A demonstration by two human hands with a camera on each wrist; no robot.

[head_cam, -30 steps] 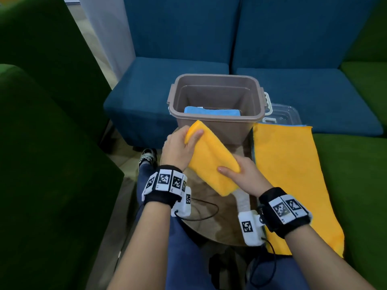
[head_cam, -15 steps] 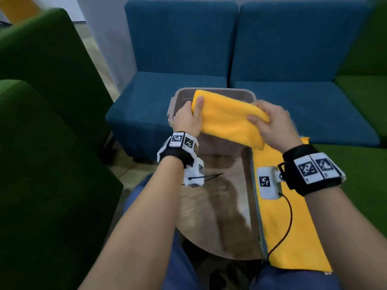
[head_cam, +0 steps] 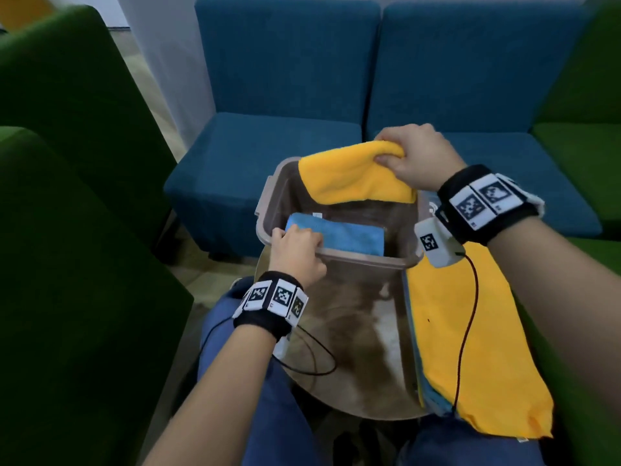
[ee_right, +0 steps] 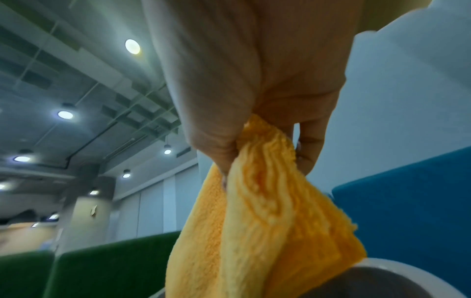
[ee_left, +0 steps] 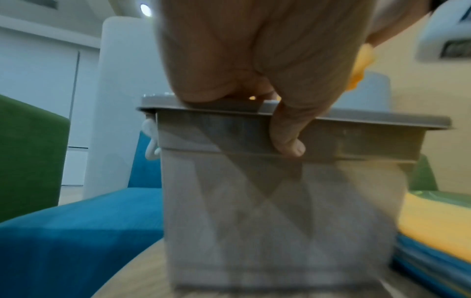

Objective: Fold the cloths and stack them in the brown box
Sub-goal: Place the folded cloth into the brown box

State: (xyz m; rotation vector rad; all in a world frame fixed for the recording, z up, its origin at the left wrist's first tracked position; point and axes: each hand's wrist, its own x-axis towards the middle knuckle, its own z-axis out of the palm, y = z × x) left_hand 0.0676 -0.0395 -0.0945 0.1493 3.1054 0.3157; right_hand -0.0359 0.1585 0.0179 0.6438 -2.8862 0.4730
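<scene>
The brown box (head_cam: 366,261) stands on a small round wooden table (head_cam: 349,364), with a folded blue cloth (head_cam: 339,237) lying inside. My right hand (head_cam: 408,159) grips one end of a folded yellow cloth (head_cam: 349,176) and holds it over the far side of the box; the cloth (ee_right: 265,221) hangs from my pinching fingers. My left hand (head_cam: 295,250) grips the near left rim of the box (ee_left: 331,125), thumb outside on the wall and fingers over the edge. A stack of flat cloths, yellow cloth (head_cam: 470,338) on top with blue edges below, lies to the right of the box.
Blue sofa seats (head_cam: 268,156) stand behind the box. Green armchairs (head_cam: 67,230) flank both sides. Black cables from the wrist cameras trail over the table and the flat yellow cloth.
My left hand has let go of the folded yellow cloth and dropped to grip the box rim. My right hand alone has carried the cloth over the far part of the box.
</scene>
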